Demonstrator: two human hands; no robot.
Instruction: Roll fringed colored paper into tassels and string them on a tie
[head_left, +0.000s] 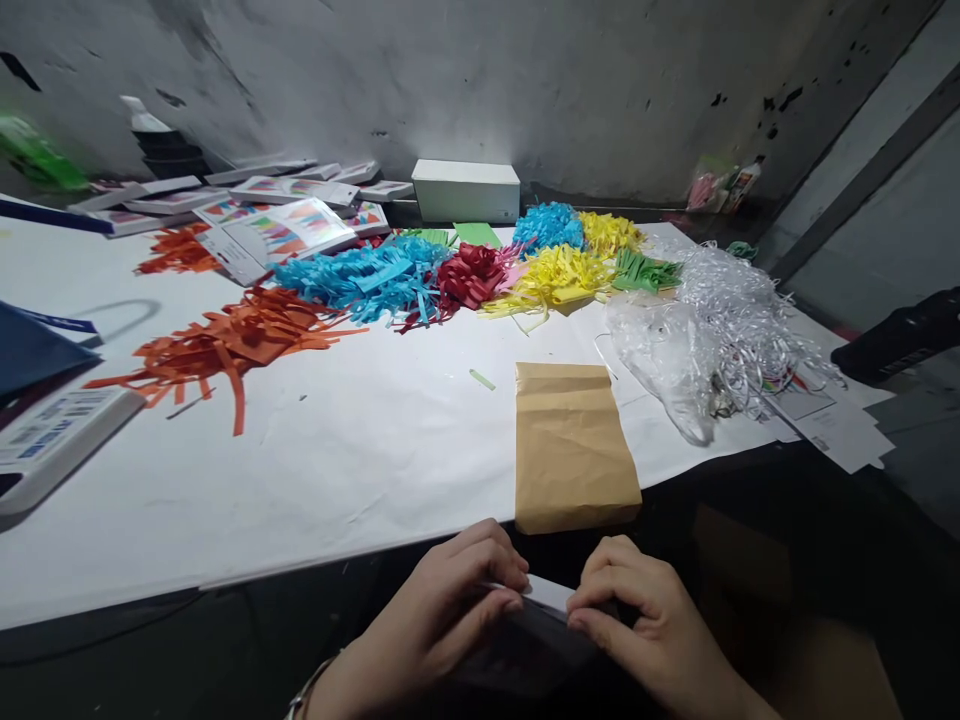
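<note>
Just off the table's front edge, my left hand (450, 600) pinches one end of a thin white paper-like piece (548, 594). The fingers of my right hand (646, 612) are closed on its other end. Only a short pale edge shows between the hands; its lower part is in shadow, so I cannot tell its full shape. Right beyond my hands lies a brown paper envelope (574, 450), its near end hanging slightly over the table edge.
Heaps of shredded paper run across the white-covered table (337, 490): orange (247, 335), blue (367, 272), red (471, 274), yellow (559, 275) and white (739, 300). Clear plastic (664, 345) sits at right. Flat printed boxes (277, 235) and a white box (466, 190) stand behind.
</note>
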